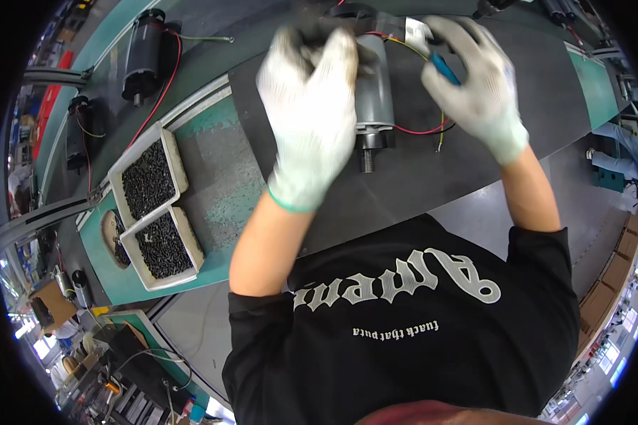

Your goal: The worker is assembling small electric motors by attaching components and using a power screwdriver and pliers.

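Left hand (312,106) clasps grey motor (374,99) on dark tabletop (432,177); right hand (475,85) pinches blue-handled screwdriver (444,69). Fastening stage, likely; next, tip needs seating squarely.

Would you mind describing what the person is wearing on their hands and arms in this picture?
Both hands wear white knitted work gloves. The left hand has a glove with a green band at the cuff; the right hand has a glove whose cuff looks plain white. The forearms are bare below short black sleeves of a black T-shirt with pale lettering on the chest.
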Available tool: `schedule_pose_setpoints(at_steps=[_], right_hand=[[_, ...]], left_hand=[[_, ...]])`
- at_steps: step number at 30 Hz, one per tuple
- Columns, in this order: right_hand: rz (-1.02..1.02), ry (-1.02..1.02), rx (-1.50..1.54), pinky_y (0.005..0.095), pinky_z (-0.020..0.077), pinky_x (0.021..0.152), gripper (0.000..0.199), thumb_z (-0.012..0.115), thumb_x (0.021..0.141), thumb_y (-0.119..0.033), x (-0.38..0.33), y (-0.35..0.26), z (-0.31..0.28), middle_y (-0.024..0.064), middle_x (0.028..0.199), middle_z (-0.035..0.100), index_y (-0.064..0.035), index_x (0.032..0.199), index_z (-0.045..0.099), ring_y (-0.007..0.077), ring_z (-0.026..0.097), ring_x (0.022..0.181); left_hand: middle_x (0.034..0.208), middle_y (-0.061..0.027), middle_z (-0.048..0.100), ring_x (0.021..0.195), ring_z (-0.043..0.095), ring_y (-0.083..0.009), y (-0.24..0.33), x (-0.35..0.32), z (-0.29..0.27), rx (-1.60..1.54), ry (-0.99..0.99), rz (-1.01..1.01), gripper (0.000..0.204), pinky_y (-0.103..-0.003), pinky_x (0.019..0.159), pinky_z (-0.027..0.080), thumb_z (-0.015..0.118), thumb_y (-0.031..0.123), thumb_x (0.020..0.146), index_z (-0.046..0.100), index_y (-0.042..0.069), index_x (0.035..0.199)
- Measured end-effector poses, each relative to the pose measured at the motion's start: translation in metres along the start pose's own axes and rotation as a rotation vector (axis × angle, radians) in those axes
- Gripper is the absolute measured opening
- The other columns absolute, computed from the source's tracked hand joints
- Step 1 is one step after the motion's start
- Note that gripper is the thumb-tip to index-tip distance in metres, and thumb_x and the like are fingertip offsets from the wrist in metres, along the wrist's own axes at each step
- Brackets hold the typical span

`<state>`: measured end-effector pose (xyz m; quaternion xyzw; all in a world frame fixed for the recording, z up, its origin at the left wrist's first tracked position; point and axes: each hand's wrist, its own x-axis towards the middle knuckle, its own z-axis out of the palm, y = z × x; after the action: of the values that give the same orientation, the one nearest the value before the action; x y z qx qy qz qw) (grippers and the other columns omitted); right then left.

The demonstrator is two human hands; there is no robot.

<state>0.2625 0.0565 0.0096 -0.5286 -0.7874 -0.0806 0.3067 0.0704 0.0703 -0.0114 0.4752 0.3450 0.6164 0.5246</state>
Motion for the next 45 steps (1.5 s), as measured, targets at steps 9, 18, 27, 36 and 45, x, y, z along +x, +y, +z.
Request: schedule_pose_setpoints(at_steps=[9, 18, 27, 36, 45], right_hand=[[0.901, -0.296, 1.81, 0.0306, 0.0507, 0.064, 0.021, 0.051, 0.083, -0.013, -0.011, 0.057, 0.075, 0.0034, 0.08, 0.06, -0.0038, 0.1, 0.059, 0.0148, 0.057, 0.066], [-0.005, -0.293, 0.538, 0.0324, 0.0454, 0.067, 0.05, 0.059, 0.061, -0.015, 0.018, -0.01, -0.103, 0.0113, 0.093, 0.062, 0.0065, 0.106, 0.063, 0.0182, 0.056, 0.074], [0.275, -0.844, 0.114, 0.033, 0.0473, 0.078, 0.057, 0.055, 0.057, -0.008, 0.068, -0.078, -0.15, 0.0166, 0.106, 0.064, 0.004, 0.112, 0.064, 0.0236, 0.061, 0.087], [-0.334, -0.262, -0.003, 0.0353, 0.0515, 0.064, 0.032, 0.067, 0.069, -0.018, 0.033, -0.021, -0.105, 0.0201, 0.105, 0.061, -0.002, 0.098, 0.067, 0.0256, 0.063, 0.074], [0.358, -0.285, 0.518, 0.0439, 0.0369, 0.106, 0.092, 0.079, 0.065, -0.033, -0.093, -0.012, -0.006, 0.0221, 0.137, 0.045, -0.0043, 0.142, 0.037, 0.0364, 0.045, 0.127]], left_hand=[[0.117, -0.026, 0.062, 0.111, 0.059, -0.0367, -0.066, 0.084, -0.006, 0.984, -0.126, -0.28, 0.082, -0.04, 0.095, 0.045, 0.064, 0.063, 0.077, 0.055, -0.004, 0.124], [0.115, -0.0161, 0.057, 0.103, 0.059, -0.0246, 0.036, -0.027, -0.008, 0.427, -0.327, 0.555, 0.107, -0.037, 0.091, 0.049, 0.092, 0.039, 0.051, 0.038, -0.006, 0.131], [0.119, -0.0202, 0.054, 0.11, 0.056, -0.029, 0.033, -0.028, -0.018, 0.424, -0.514, 0.692, 0.101, -0.04, 0.09, 0.05, 0.094, 0.034, 0.05, 0.043, -0.003, 0.128], [0.116, -0.0282, 0.053, 0.104, 0.059, -0.0392, 0.049, -0.031, -0.028, 0.56, -0.589, 0.785, 0.09, -0.047, 0.087, 0.052, 0.095, 0.031, 0.045, 0.05, -0.003, 0.115], [0.122, -0.0259, 0.052, 0.106, 0.058, -0.0344, 0.042, -0.029, -0.007, 0.477, -0.402, 0.643, 0.095, -0.044, 0.091, 0.048, 0.091, 0.028, 0.052, 0.044, 0.001, 0.129]])
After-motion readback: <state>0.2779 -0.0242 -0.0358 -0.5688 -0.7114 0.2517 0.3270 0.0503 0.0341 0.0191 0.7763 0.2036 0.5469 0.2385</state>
